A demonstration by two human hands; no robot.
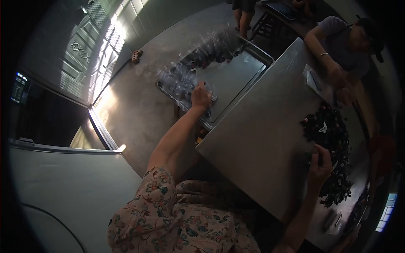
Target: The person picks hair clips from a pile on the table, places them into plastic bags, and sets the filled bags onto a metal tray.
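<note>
Over the near left part of a metal tray point(236, 95), my left hand point(201, 96) has its fingers drawn together beside a heap of clear plastic pieces point(179, 80); what they hold, if anything, is too small to name. My right hand point(320, 163) is at the near edge of a pile of small dark parts point(327, 126) on the metal table point(253, 147). Its thumb and index finger are curled toward each other, and anything between the tips cannot be made out. A small white piece point(323, 127) lies on the dark pile.
Across the table a co-worker point(337, 46) bends over the surface, hands near a flat pale item point(313, 80). Another person's legs point(243, 19) stand beyond the tray. A brick point(136, 56) lies on the floor. A pale surface point(71, 185) is at the lower left.
</note>
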